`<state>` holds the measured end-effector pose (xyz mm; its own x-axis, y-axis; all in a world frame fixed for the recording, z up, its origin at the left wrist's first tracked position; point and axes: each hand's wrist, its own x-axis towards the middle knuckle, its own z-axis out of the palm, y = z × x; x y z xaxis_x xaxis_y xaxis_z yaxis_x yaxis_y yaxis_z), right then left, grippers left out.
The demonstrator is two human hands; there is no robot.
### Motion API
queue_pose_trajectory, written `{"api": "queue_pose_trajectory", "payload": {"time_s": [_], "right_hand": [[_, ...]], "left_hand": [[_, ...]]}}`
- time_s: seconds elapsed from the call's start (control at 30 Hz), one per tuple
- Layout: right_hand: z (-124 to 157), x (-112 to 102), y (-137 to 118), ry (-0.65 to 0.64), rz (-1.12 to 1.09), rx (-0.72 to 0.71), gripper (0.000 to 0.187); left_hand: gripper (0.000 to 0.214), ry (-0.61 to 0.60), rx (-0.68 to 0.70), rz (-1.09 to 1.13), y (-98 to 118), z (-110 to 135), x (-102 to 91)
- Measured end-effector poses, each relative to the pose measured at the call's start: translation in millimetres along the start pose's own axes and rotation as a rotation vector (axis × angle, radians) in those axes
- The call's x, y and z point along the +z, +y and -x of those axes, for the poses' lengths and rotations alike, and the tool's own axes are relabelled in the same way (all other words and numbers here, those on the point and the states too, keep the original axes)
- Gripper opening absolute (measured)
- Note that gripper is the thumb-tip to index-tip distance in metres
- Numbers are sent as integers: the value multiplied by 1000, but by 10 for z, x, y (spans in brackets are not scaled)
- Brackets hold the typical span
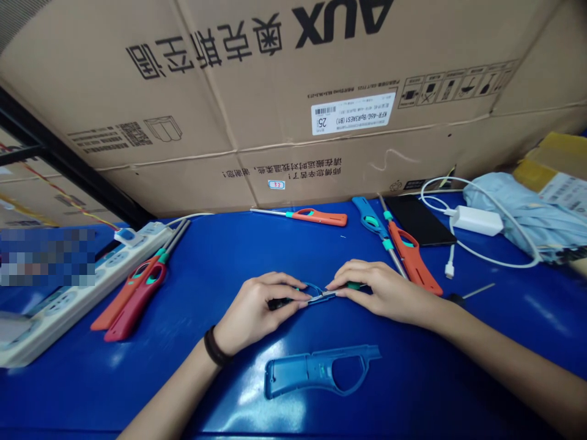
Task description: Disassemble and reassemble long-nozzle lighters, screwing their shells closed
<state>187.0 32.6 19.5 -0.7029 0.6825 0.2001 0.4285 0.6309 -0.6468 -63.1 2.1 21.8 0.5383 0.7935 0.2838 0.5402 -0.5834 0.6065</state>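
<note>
My left hand (pixel 263 305), with a dark band on its wrist, pinches one end of a partly opened blue lighter (pixel 316 299) just above the table. My right hand (pixel 380 290) grips the other end between thumb and fingers, where a bit of green shows. Fingers hide much of the lighter, and its inner parts are too small to make out. Nearer to me lies a separate blue shell half (pixel 300 374), its hollow side up, with a trigger loop at the right.
Orange lighter (pixel 321 217) at the back; blue lighter (pixel 369 220) and orange lighter (pixel 413 256) right of it. Red lighter (pixel 137 302) beside the power strip (pixel 92 281) at left. Phone (pixel 422 220), white charger (pixel 477 220), screwdriver (pixel 477 291) at right. Large cardboard box (pixel 206 122) behind.
</note>
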Motion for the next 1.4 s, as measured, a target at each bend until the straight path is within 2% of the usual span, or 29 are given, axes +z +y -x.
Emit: {"api": "queue_pose_trajectory", "payload": {"time_s": [0.37,0.6,0.77,1.0,1.13,1.4], "right_hand": [[6,-17,7,-32,122,-74,18],[24,-26,-50,-54,180,12,19],[15,-36,-61,-45,219,-54,17],[32,-27,-78,-8,390,-154,18],[38,-28,-113,-19,456,-168,18],[46,-54,-119,-57,370,-138,19]], "left_hand": [[16,-5,3,-13,-3,-1,12],[15,-4,9,-10,-3,-6,6],[16,-3,10,-18,1,-4,7],[15,4,24,-33,-1,17,10],[16,5,29,-30,1,17,13],[16,-5,28,-21,21,-16,24]]}}
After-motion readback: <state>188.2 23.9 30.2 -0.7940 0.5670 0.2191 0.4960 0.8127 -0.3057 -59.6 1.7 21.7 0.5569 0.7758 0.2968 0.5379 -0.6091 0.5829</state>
